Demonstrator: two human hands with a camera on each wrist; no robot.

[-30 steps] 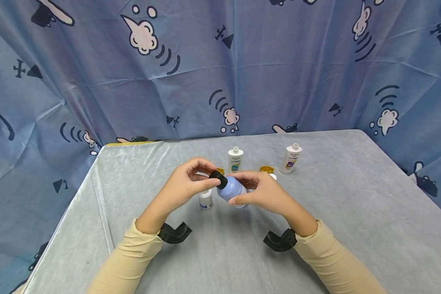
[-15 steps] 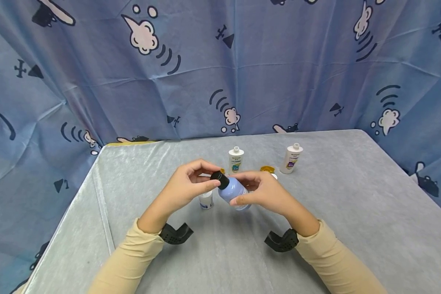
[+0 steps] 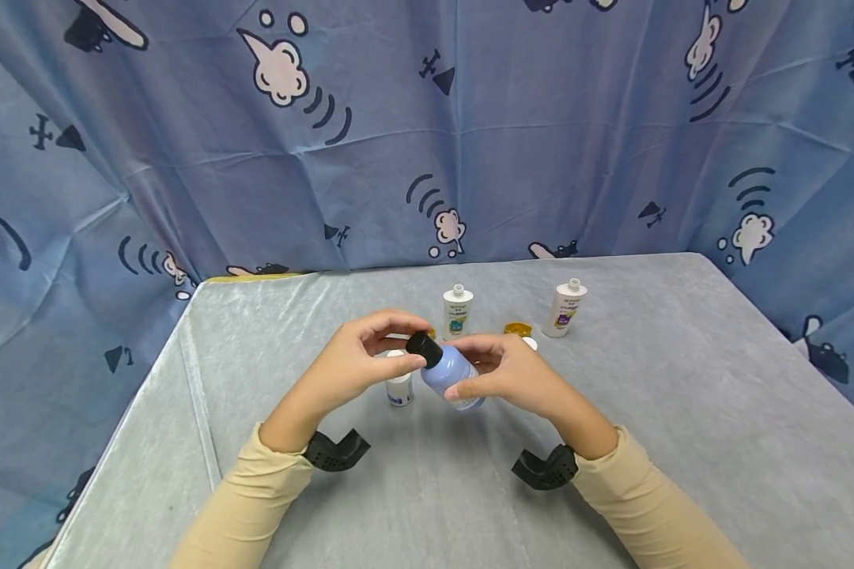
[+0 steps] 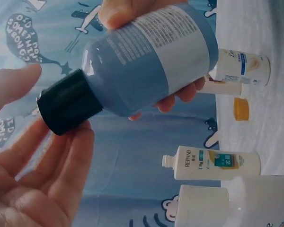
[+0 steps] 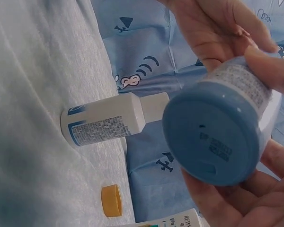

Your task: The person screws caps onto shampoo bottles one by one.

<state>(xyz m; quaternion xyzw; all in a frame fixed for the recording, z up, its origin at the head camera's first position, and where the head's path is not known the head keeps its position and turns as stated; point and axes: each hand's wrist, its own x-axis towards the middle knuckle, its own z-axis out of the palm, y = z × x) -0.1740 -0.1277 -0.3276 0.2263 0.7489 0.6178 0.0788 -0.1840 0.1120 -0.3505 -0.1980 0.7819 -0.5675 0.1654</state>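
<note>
A light-blue bottle [image 3: 450, 371] with a black cap [image 4: 68, 101] tilts in the air, cap toward the upper left. My right hand [image 3: 508, 371] grips its body, thumb on the near side and fingers round the far side; the base [image 5: 210, 135] faces the right wrist camera. At the cap, my left hand [image 3: 370, 348] has its fingertips against the underside. Its thumb [image 4: 19, 85] stands a little off the cap in the left wrist view. A white bottle with a white cap [image 5: 104, 116] stands behind, partly covered in the head view.
Two uncapped white bottles stand farther back, one in the middle [image 3: 459, 308] and one to the right [image 3: 564, 308]. A yellow cap [image 3: 518, 328] lies behind my right hand, and another yellow cap [image 5: 111, 201] sits behind the blue bottle. A Dove bottle [image 4: 244, 66] is mostly hidden in the head view.
The blue bottle stays in my right hand, nearly unmoved. My left hand has shifted only slightly about the cap.
</note>
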